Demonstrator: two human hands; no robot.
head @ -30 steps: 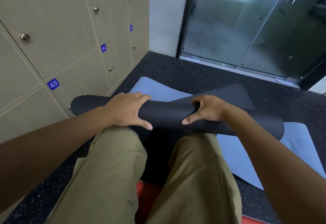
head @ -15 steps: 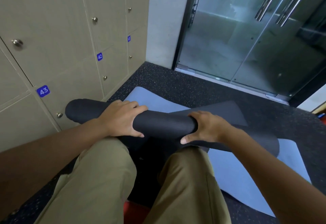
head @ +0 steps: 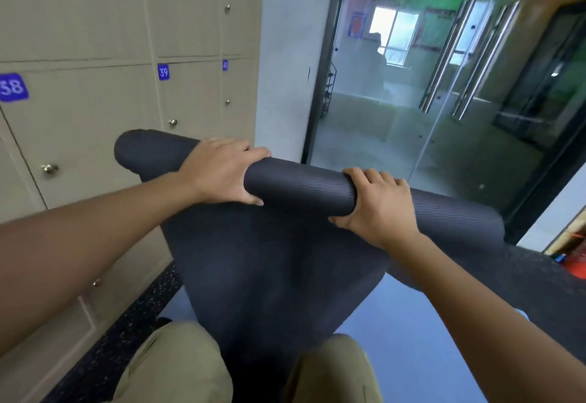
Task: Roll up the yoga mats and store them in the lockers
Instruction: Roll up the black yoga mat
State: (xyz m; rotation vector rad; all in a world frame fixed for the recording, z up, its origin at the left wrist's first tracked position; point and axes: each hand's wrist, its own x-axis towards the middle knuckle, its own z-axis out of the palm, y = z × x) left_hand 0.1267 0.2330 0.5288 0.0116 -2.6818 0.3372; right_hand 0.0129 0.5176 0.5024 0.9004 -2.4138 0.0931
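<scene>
Lifted since a second ago: the dark mat [head: 301,190] was at knee height, now it is up at chest level in front of the lockers [head: 95,38], and the view has tilted up to show numbers 38, 39 and 40 instead of 43 and 42. Left hand [head: 218,171] wraps the roll from above, fingers curled over the far side, thumb under the near side. Right hand [head: 377,203] grips the same way, fingers over the top, thumb below. Between the two hands the roll is tight and cylindrical, ribbed texture. Beyond the right fingers it is looser and fatter. Below both thumbs an unrolled flap hangs down between the knees, matte, soft folds. Two mats: the dark one held, one blue mat [head: 412,339] flat on the floor under the right forearm. Past the left fingers, beige locker doors with round metal knobs and blue number tags, all closed. Past the right fingers, a glass door [head: 412,101] with two long steel handles. Speckled black rubber floor [head: 142,301] runs along the locker base. Khaki trousers [head: 177,367] at the bottom edge.
</scene>
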